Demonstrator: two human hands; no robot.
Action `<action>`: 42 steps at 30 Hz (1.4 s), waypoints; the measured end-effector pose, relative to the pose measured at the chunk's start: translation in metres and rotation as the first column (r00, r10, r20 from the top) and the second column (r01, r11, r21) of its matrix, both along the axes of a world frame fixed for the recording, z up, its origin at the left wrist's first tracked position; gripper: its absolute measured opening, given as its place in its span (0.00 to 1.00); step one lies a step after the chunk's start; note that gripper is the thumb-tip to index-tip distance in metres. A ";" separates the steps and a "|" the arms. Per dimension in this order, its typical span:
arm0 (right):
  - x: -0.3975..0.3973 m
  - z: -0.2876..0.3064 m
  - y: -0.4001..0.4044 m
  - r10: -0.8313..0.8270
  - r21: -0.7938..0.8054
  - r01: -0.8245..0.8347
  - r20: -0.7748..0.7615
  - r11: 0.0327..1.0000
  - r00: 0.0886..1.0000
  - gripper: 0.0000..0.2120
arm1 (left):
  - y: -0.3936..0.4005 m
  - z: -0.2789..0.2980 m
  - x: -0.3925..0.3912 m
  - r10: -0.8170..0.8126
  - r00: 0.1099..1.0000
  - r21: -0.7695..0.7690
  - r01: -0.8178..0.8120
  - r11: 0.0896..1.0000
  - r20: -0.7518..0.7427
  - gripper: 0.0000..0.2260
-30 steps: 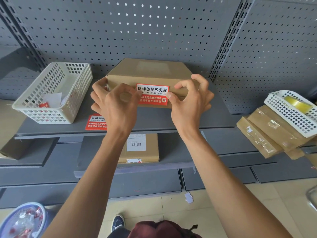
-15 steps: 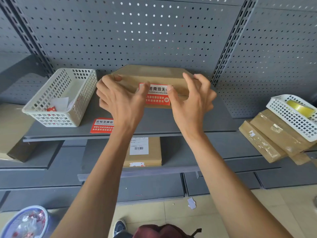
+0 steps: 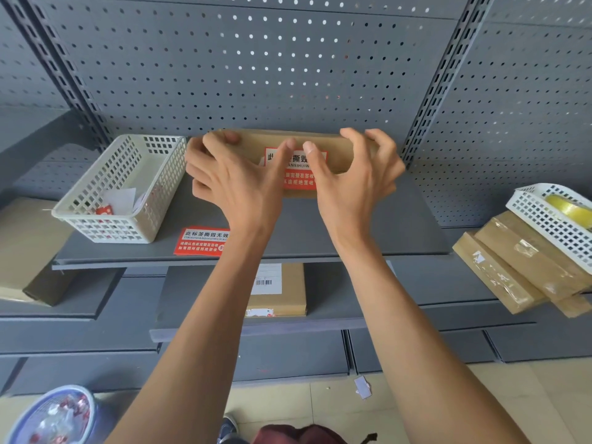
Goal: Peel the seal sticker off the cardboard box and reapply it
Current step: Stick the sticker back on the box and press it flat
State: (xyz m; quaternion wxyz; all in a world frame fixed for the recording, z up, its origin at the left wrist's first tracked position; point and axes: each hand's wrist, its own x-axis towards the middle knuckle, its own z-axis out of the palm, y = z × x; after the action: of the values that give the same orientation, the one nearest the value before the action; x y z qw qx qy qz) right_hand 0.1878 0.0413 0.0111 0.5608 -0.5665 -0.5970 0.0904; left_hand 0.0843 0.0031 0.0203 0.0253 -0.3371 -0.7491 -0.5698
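On a grey shelf (image 3: 320, 232) against the pegboard sits a cardboard box (image 3: 256, 145), gripped at its ends by my left hand (image 3: 237, 184) and right hand (image 3: 355, 184), both thumbs pressing the red-and-white seal sticker (image 3: 299, 174) on its front.

Both hands (image 3: 298, 184) grip cardboard box (image 3: 253, 141) bearing seal sticker (image 3: 299, 169).
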 end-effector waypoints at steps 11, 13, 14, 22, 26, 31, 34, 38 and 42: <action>0.006 0.005 0.010 -0.002 0.006 0.003 -0.105 1.000 0.994 0.20 | 0.009 0.012 0.004 -0.030 0.999 0.024 0.031 0.999 -0.021 0.28; 0.006 0.005 0.010 0.001 0.008 0.000 -0.127 1.000 0.992 0.17 | 0.009 0.011 0.003 -0.037 0.999 0.033 0.037 0.999 -0.013 0.27; 0.006 0.005 0.010 0.003 0.008 -0.002 -0.138 1.000 0.990 0.16 | 0.009 0.011 0.003 -0.038 0.999 0.033 0.039 0.999 -0.012 0.26; 0.009 0.005 0.008 0.027 -0.004 -0.029 -0.194 1.000 0.981 0.12 | 0.003 0.007 0.000 -0.063 0.998 0.079 0.063 0.995 0.005 0.17; 0.009 0.003 0.007 0.031 -0.024 -0.037 -0.208 0.999 0.978 0.13 | 0.000 0.007 0.000 -0.061 0.998 0.079 0.060 0.995 0.008 0.16; 0.013 0.005 0.003 0.056 -0.022 -0.060 -0.152 0.998 0.987 0.14 | -0.006 0.008 0.000 -0.075 0.997 0.073 0.075 0.995 -0.003 0.14; 0.014 0.010 -0.001 0.077 -0.018 -0.079 -0.096 0.997 0.992 0.15 | -0.010 0.010 -0.001 -0.089 0.996 0.060 0.090 0.994 -0.024 0.21; 0.015 0.012 -0.004 0.105 -0.013 -0.105 -0.023 0.994 0.994 0.18 | -0.014 0.009 -0.005 -0.108 0.993 0.039 0.111 0.993 -0.056 0.25; 0.021 0.009 -0.005 0.145 -0.021 -0.145 0.022 0.989 0.989 0.19 | -0.019 0.007 -0.008 -0.136 0.989 0.023 0.137 0.990 -0.064 0.25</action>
State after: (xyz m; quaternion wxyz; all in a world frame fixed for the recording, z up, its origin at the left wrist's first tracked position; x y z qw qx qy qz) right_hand 0.2085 0.0363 0.0202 0.5402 -0.5281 -0.6422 0.1300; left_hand 0.0759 -0.0156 0.0269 0.0142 -0.4048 -0.7154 -0.5694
